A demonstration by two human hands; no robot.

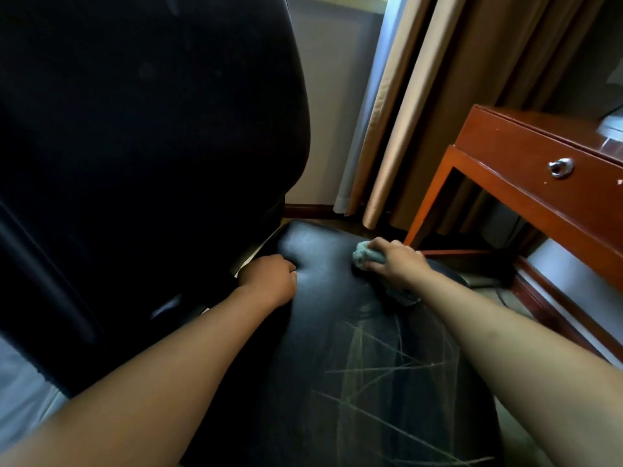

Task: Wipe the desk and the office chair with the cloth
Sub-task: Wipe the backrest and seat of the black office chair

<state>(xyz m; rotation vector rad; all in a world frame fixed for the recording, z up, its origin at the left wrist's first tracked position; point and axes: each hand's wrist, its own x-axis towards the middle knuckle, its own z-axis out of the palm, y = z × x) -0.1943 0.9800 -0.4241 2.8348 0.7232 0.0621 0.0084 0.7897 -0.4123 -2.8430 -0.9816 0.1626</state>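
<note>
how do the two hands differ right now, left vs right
The right hand grips the teal cloth; the left hand holds no cloth, its fingers curled against the black seat.
The right hand sits near the seat's far right edge, toward the wooden desk; the left hand sits by the dark backrest.
Both rest on the seat with bare forearms stretched forward.

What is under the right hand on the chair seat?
A crumpled teal cloth, gripped by the right hand against the black seat. The hand covers most of it, and the seat beneath is hidden.
</note>
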